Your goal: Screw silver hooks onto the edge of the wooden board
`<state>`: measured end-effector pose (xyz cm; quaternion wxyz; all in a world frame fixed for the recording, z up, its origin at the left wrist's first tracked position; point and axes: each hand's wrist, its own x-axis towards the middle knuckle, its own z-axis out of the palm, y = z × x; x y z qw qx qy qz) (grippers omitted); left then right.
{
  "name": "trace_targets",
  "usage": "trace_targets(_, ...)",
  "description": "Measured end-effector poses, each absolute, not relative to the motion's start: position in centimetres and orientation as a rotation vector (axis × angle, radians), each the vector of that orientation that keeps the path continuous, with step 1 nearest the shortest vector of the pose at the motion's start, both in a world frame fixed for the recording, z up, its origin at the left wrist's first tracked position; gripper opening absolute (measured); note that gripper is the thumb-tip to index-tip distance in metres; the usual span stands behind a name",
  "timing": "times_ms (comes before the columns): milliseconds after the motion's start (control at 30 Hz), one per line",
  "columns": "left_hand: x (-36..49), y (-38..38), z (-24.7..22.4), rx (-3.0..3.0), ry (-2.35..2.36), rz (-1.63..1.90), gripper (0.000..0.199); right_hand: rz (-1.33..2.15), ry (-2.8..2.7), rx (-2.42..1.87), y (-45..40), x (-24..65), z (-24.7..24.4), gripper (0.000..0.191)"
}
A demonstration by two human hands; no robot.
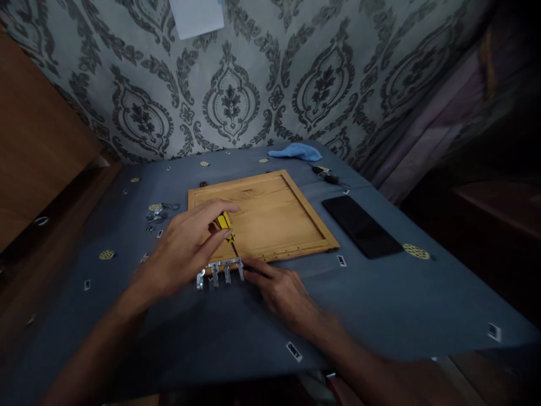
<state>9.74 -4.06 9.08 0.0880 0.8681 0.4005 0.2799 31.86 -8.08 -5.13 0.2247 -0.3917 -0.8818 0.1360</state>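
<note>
A yellow-handled screwdriver [225, 224] is gripped in my left hand [181, 245], its shaft slanting down to the rightmost of several small silvery metal hooks [228, 273]. These hooks sit in a row along the near edge of a framed wooden board [266, 217], with their curved ends hanging over the edge. At the end of the row, the fingers of my right hand [285, 293] pinch the rightmost metal hook [240, 269]. Farther right along that edge the board shows several small dark holes. My left hand covers the board's near left corner.
Loose metal pieces [158, 213] lie left of the board on the blue tablecloth [338, 316]. To the right are a black phone [361, 225] and a dark-handled item [327, 176]. A blue cloth [298, 151] lies at the back, by the patterned wall [230, 96].
</note>
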Motion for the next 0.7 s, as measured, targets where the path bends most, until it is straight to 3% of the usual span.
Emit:
trace_targets(533, 10.44, -4.08, 8.25, 2.626, 1.11, 0.807, 0.025, 0.319, -2.422, -1.068, -8.04, 31.86, -5.05, 0.054)
trace_targets(700, 10.26, -4.05, 8.19, 2.658, 1.125, 0.8, 0.025, 0.323, -2.437, -1.084, -8.0, 31.78, -4.97, 0.061)
